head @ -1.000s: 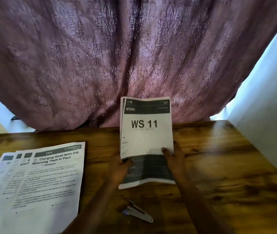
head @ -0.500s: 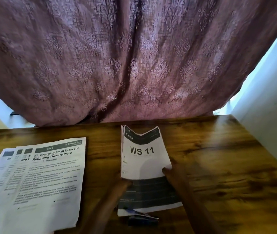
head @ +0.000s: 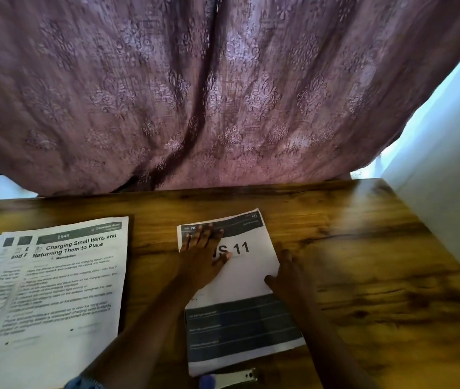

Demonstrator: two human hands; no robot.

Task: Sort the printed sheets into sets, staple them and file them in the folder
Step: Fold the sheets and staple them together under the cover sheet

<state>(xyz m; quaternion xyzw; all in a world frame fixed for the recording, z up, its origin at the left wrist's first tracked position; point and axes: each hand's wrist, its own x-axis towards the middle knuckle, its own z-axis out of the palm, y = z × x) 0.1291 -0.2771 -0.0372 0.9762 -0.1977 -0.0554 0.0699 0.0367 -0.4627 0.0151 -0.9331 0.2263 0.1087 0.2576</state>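
At the near edge of the table [head: 377, 262], a stapler [head: 229, 379] lay just beside the near edge of the "WS 11" set [head: 251, 318] and was touched by neither hand. The set was laid flat at the middle of the table. The left hand [head: 203, 256] was pressed on its far left corner, fingers straight and spread. The right hand [head: 290, 273] was placed at the set's right edge, thumb on the paper. Whether that edge was pinched could not be told, owing to blur.

The step in hand was judged to be squaring the set for stapling. The next move was judged to call for the sheets to be held down by one hand while the stapler was taken up and brought to a corner.

To the left, further printed sheets [head: 54, 282] were fanned out. No folder was in view, so its contents could not be reported. Beyond the far edge, a curtain [head: 223, 94] was hung.
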